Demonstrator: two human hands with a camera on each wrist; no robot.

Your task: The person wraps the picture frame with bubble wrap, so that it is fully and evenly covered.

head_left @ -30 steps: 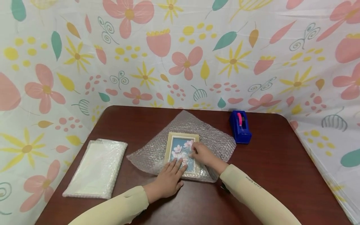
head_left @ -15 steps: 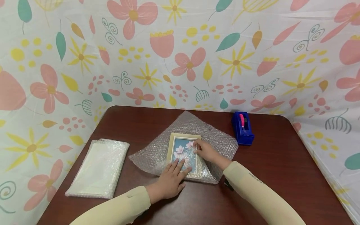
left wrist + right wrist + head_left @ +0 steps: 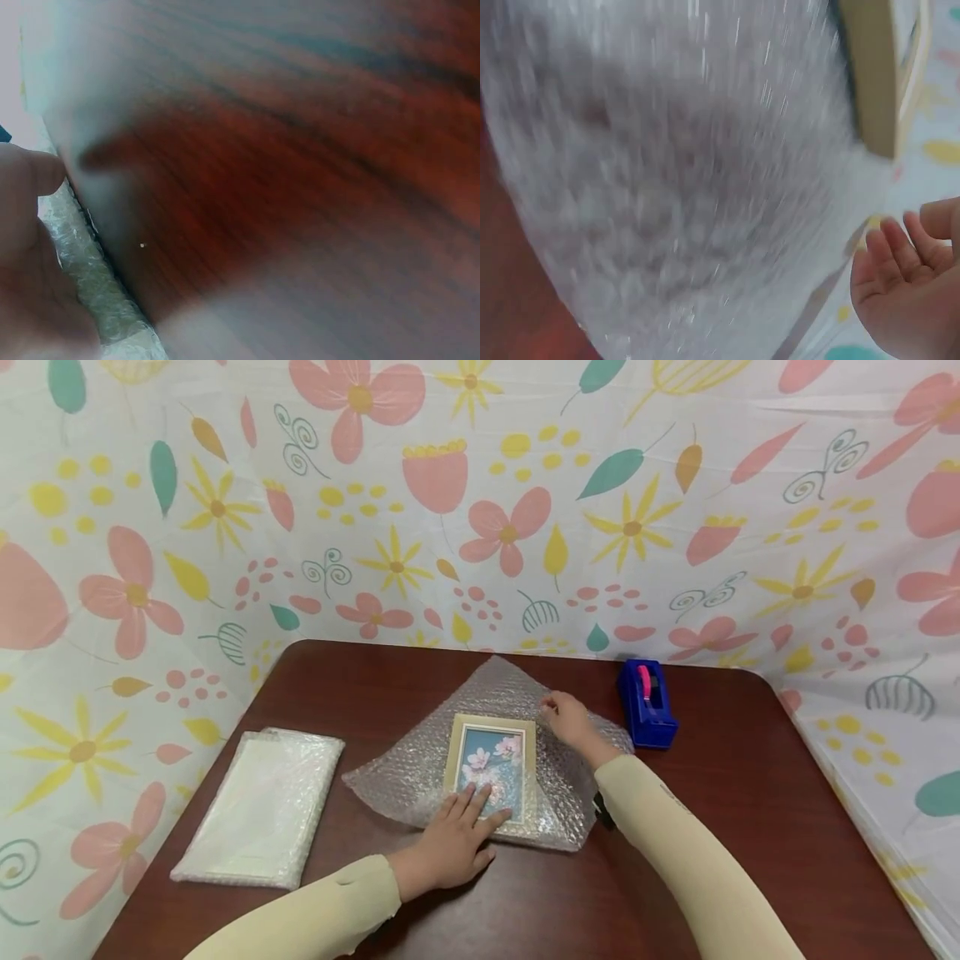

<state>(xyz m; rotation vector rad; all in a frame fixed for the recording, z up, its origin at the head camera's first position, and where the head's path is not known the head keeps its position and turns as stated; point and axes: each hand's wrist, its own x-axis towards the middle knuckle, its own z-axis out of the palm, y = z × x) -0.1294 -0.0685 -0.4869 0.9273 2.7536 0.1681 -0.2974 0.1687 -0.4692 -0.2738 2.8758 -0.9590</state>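
A picture frame (image 3: 456,743) with a pale gold border and pink blossoms on blue lies on a sheet of bubble wrap (image 3: 480,693). A corner of the wrap covers the frame's lower part. My left hand (image 3: 457,839) rests on that covered part, fingers spread and straight. Over the wrap, just right of the frame's upper right corner, is my right hand (image 3: 567,720). The right wrist view shows that hand (image 3: 907,289) with fingers loosely bent and nothing between them; the frame's side (image 3: 874,82) and bubble wrap (image 3: 667,187) appear beside it.
A bubble-wrapped flat package (image 3: 258,810) lies on the left of the dark wooden table (image 3: 750,827). A blue tape dispenser (image 3: 648,710) with a pink core stands at the back right, close to the wrap's right corner. A floral cloth (image 3: 480,527) hangs behind the table.
My right hand has let go of the wrap at the frame's right side and moved up and to the right, away from the picture. The left hand has stayed on the frame.
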